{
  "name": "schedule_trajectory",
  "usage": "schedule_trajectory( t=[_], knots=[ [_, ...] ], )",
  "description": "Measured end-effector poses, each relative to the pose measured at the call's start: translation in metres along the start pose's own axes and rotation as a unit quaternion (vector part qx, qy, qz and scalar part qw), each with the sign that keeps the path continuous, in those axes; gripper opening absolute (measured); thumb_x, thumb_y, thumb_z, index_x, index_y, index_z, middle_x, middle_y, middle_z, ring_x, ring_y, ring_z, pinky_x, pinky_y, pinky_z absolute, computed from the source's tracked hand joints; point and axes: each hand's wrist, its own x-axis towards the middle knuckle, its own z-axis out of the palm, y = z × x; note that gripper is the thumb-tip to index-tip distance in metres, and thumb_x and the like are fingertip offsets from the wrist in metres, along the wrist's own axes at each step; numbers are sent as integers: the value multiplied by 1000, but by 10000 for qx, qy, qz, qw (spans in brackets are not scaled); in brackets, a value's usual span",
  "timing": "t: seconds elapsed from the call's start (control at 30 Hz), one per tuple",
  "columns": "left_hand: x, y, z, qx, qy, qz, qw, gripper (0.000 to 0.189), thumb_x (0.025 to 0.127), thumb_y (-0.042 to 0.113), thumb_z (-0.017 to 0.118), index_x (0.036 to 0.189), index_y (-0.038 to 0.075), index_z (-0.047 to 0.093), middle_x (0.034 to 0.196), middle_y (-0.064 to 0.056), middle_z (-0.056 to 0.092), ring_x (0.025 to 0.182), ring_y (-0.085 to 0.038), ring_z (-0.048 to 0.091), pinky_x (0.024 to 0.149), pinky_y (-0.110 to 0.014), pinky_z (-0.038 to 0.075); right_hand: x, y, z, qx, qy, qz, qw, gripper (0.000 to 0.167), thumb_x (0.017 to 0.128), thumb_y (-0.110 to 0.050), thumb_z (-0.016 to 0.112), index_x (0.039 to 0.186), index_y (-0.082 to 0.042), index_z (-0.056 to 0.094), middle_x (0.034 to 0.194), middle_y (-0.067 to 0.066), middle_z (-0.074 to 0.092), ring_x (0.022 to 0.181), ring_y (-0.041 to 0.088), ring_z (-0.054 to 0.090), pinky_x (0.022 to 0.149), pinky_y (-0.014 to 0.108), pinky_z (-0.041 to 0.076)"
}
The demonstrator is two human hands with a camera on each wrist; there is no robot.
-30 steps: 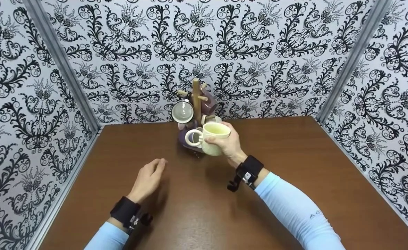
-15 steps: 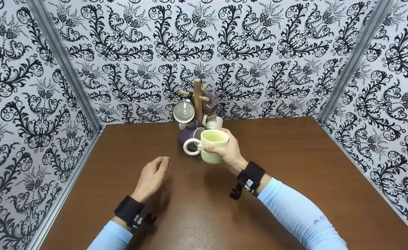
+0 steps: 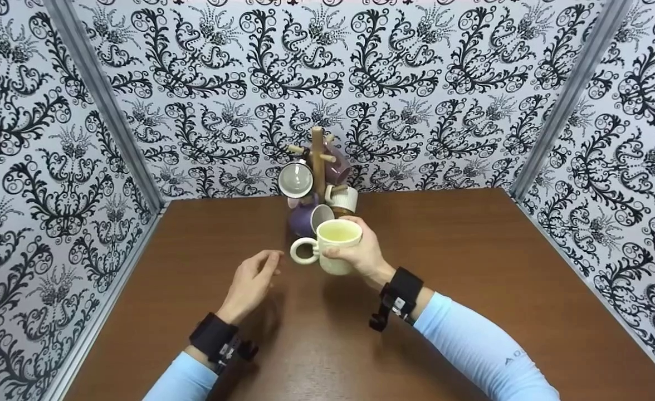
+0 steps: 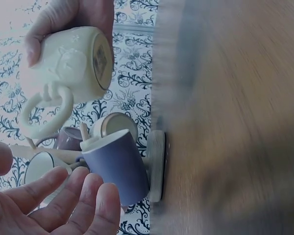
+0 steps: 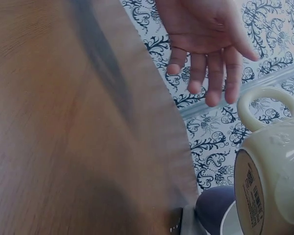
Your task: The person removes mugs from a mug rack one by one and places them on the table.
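My right hand (image 3: 362,249) grips a pale yellow mug (image 3: 336,259) by its body, above the table, with the thumb on the near side. The mug's ring-shaped handle points left, toward my left hand (image 3: 252,281). That hand holds nothing; its fingers (image 4: 90,196) are loosely bent and apart from the handle in the left wrist view. Raised figures show on the mug's side, and a printed label (image 5: 252,196) is on its base. Behind it stands a wooden mug tree (image 3: 318,161) carrying several mugs, among them a purple mug (image 3: 302,218) low on the front.
A white enamel-like mug (image 3: 296,180) hangs on the tree's left, a mauve mug (image 3: 336,166) on its upper right, and a white ribbed mug (image 3: 345,199) lower right. The brown table (image 3: 444,239) meets patterned walls (image 3: 416,83) at the back and sides.
My right hand has drawn the yellow mug toward me, away from the mug tree. My left hand has moved slightly right, closer to the mug's handle.
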Motion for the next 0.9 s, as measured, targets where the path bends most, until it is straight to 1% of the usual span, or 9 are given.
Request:
schedule_trajectory(
  t=[0.1,0.17,0.3,0.4,0.53,0.6,0.7,0.77,0.9],
  knots=[
    [2,2,2,-96,-58,20,9999,38,119,35,55,131,7,79,121,-12,83,103,-33,80,75,-30,63,-2,-1,0,1,-58,-1,10000,82,69,-3,97,142,4,60,127,25,74,111,28,73,97,32,61],
    [2,4,3,-130,-112,27,9998,37,119,34,56,130,6,79,117,-13,83,97,-31,79,74,-30,63,-3,0,1,-1,-100,-6,9999,82,69,-3,97,143,4,60,127,27,73,111,29,73,97,32,61],
    [3,6,4,-142,-247,0,9996,35,118,33,58,125,6,80,103,-20,81,82,-30,75,69,-27,58,-5,2,1,-23,-205,-17,9998,83,69,-2,97,143,5,59,127,26,74,108,22,73,98,32,61],
    [3,6,5,-170,-297,-13,9994,34,118,33,59,123,8,80,97,-21,80,81,-31,75,68,-26,57,-8,5,2,-46,-265,-3,9996,83,70,-2,97,143,5,59,126,23,74,106,17,72,99,33,61],
    [5,5,6,-297,-301,-3,9991,32,117,32,61,120,9,82,95,-17,80,84,-31,76,71,-29,59,-11,8,3,-41,-282,38,9996,84,69,-2,99,143,3,60,125,18,75,107,16,72,100,33,60],
    [6,5,7,-410,-367,-8,9985,31,117,31,61,116,7,82,89,-13,76,81,-29,74,69,-28,58,-12,10,4,-51,-306,44,9995,84,68,-2,99,143,2,60,125,18,75,107,16,72,100,33,60],
    [8,6,9,-646,-610,-98,9960,33,117,28,61,109,2,79,78,-5,66,71,-21,65,64,-24,51,-13,12,5,-128,-415,-25,9991,85,69,-2,99,144,4,60,126,21,75,107,16,72,100,32,61],
    [8,7,11,-772,-764,-181,9939,35,117,26,60,106,-2,77,74,0,60,66,-14,57,61,-22,45,-14,14,6,-192,-520,-100,9984,85,69,-2,100,143,5,59,127,24,74,106,15,72,99,31,61],
    [10,7,13,-897,-989,-254,9907,38,118,25,58,105,-5,76,76,1,62,63,-9,51,59,-21,43,-15,17,7,-239,-683,-238,9971,86,70,-3,100,143,9,57,129,29,73,106,14,73,99,29,61]
  ],
)
